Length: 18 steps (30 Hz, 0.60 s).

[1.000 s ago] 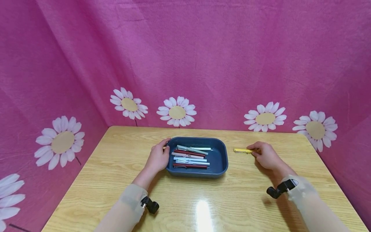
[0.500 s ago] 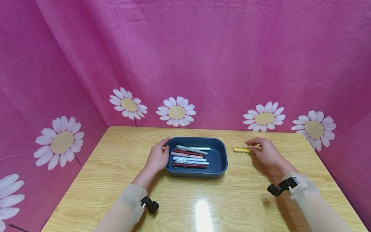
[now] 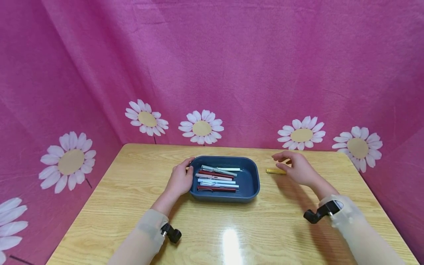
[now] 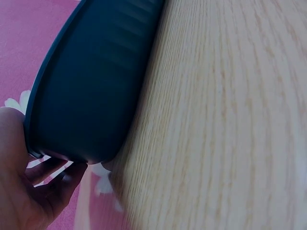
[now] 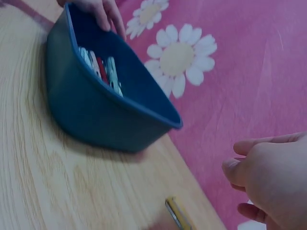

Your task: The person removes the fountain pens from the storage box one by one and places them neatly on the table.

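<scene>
A dark blue rectangular bin point(image 3: 249, 186) stands on the table, and my left hand point(image 3: 181, 179) grips its left end. The thumb lies over the rim; in the left wrist view the fingers of that left hand point(image 4: 36, 191) bend against the outer wall of the bin point(image 4: 91, 86). To the right of the bin a yellow pen point(image 3: 273, 171) lies on the tabletop. Over its right end hovers my right hand point(image 3: 298, 170), fingers spread and holding nothing. The right wrist view shows this right hand point(image 5: 276, 177) apart from the yellow pen point(image 5: 178, 213).
Inside the bin, toward its left, lie several clipped pens: dark red pens point(image 3: 216, 189), light blue pens point(image 3: 219, 186), a pink pen point(image 3: 213, 177) and pale green pens point(image 3: 228, 172). Behind the wooden table point(image 3: 212, 228) hangs a pink curtain point(image 3: 245, 73) with daisies.
My right hand has let go of the yellow pen, risen above it and shifted slightly left. The pen stays on the table. The left hand and bin have not visibly moved.
</scene>
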Each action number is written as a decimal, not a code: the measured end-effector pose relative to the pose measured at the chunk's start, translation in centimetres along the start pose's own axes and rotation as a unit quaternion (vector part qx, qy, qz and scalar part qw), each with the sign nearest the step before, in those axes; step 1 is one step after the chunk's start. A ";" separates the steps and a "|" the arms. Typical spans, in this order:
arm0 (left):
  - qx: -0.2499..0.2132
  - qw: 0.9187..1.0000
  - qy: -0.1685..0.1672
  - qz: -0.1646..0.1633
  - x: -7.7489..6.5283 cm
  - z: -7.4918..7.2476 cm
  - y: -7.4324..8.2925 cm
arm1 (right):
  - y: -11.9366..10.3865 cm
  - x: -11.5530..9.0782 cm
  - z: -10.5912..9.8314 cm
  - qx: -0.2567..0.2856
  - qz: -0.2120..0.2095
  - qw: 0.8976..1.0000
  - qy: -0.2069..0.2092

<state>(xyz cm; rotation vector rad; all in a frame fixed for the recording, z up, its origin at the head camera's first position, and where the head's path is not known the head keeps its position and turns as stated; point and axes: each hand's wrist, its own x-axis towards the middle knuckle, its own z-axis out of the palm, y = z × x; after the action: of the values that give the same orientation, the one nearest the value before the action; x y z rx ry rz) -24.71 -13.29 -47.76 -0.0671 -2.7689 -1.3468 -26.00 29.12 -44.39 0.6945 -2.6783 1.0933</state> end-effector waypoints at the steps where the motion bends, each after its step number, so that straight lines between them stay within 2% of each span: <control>1: 0.000 1.000 0.000 0.001 0.0 0.0 0.0 | -0.4 0.1 0.0 0.006 -0.002 1.000 -0.001; 6: -0.001 1.000 0.003 0.013 0.1 0.0 -0.1 | -2.2 0.8 0.2 0.030 -0.020 0.999 -0.010; 12: -0.001 1.000 0.003 0.013 0.0 -0.1 -0.1 | -4.0 1.5 0.8 0.032 -0.042 0.998 -0.016; 18: -0.003 1.000 0.002 0.009 0.0 0.0 0.0 | -5.4 2.0 1.3 0.043 -0.042 0.998 -0.034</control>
<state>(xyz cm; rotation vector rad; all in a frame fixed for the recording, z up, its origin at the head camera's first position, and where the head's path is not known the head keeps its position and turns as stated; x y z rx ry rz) -24.67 -13.34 -47.76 -0.0891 -2.7540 -1.3483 -25.20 24.14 -41.36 0.8670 -2.6424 1.1905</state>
